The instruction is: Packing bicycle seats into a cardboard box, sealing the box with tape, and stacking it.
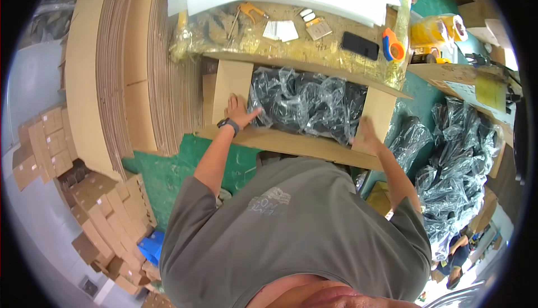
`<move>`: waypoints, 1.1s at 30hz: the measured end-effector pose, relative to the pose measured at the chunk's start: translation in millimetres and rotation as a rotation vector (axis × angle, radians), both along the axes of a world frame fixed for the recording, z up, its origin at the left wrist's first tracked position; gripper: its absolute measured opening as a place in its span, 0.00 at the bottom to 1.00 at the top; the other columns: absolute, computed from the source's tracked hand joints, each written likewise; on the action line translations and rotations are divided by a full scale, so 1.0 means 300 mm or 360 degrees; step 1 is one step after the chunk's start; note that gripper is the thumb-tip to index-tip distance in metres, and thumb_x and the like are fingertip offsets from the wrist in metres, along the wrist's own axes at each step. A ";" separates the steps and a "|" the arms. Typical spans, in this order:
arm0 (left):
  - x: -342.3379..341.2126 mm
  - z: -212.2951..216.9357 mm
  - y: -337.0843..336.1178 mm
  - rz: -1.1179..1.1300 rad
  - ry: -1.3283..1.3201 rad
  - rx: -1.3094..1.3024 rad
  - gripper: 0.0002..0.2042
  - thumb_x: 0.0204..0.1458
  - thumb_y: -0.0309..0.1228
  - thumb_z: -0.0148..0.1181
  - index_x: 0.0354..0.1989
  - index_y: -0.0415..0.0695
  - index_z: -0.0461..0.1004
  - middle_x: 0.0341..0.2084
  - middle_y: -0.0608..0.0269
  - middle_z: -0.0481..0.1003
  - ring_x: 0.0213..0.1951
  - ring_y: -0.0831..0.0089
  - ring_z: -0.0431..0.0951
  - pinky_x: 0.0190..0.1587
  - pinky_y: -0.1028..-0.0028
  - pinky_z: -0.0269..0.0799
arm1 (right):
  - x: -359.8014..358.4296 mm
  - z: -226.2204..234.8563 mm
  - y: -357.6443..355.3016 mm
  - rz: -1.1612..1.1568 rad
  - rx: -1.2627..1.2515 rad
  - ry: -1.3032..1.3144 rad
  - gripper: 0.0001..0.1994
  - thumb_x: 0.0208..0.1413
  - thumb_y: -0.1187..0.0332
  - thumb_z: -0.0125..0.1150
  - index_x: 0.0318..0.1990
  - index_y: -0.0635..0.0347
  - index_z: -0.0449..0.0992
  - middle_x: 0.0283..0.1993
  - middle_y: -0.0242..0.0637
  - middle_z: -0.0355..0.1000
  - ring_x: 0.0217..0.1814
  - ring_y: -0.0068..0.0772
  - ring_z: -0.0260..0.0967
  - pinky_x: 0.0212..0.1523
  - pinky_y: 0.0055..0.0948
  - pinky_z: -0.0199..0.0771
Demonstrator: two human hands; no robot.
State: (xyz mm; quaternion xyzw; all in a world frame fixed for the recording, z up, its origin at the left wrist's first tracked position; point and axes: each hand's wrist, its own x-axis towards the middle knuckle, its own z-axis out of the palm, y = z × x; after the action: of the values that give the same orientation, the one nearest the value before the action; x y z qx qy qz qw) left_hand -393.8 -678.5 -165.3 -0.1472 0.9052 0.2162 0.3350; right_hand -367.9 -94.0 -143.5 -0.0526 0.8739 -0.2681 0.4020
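Note:
In front of me is a cardboard box (232, 81) with its flaps spread outward. Dark items wrapped in clear plastic (305, 100) fill it from end to end. My left hand (241, 112), a dark watch on its wrist, lies on the left end flap near the front corner, fingers spread and thumb reaching toward the plastic. At the opposite end, my right hand (367, 135) is against the right flap by the front corner. Its fingers are stretched out and slightly blurred. Neither hand holds anything.
Behind the box, a worn bench (252, 39) carries a phone (360, 45), an orange and blue tape dispenser (393, 45) and an orange-handled tool (252, 11). Flattened cartons (120, 61) stand stacked at left. More plastic-wrapped dark items (457, 162) are piled at right. Another person (457, 257) is farther off.

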 end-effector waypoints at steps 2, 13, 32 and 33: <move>0.021 0.007 -0.077 -0.0383 -0.0184 0.0045 0.68 0.44 0.79 0.59 0.81 0.35 0.41 0.80 0.30 0.34 0.82 0.44 0.30 0.79 0.42 0.37 | -0.005 0.226 -0.098 0.0138 -0.0364 -0.0691 0.64 0.48 0.32 0.73 0.81 0.61 0.44 0.84 0.64 0.37 0.88 0.61 0.31 0.84 0.50 0.37; -0.222 0.110 -0.083 -0.0719 0.0925 -0.0039 0.63 0.36 0.66 0.75 0.76 0.39 0.56 0.77 0.42 0.52 0.79 0.46 0.47 0.78 0.41 0.41 | -0.304 0.142 -0.230 0.0361 0.0631 0.0119 0.48 0.42 0.46 0.81 0.71 0.54 0.66 0.53 0.48 0.80 0.56 0.56 0.77 0.61 0.50 0.75; -0.214 -0.007 0.336 -0.0965 0.1038 0.0045 0.45 0.56 0.58 0.63 0.78 0.45 0.57 0.79 0.42 0.47 0.81 0.45 0.42 0.78 0.37 0.35 | -0.275 -0.066 -0.418 0.0174 -0.0102 0.1138 0.31 0.61 0.54 0.65 0.67 0.60 0.68 0.70 0.55 0.64 0.73 0.63 0.59 0.72 0.57 0.59; -0.243 -0.050 0.348 -0.1087 0.0985 0.0072 0.46 0.57 0.60 0.62 0.78 0.45 0.56 0.79 0.42 0.47 0.81 0.45 0.42 0.78 0.38 0.34 | -0.349 -0.137 -0.327 -0.0001 -0.0156 0.1052 0.28 0.59 0.58 0.68 0.64 0.60 0.70 0.65 0.55 0.68 0.68 0.63 0.64 0.67 0.53 0.66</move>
State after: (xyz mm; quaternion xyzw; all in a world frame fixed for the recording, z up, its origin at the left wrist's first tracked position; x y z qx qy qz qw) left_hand -466.7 -574.1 -180.3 0.2382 0.9544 0.1468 0.1040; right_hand -472.5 -192.0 -184.6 -0.1556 0.9431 -0.2785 0.0935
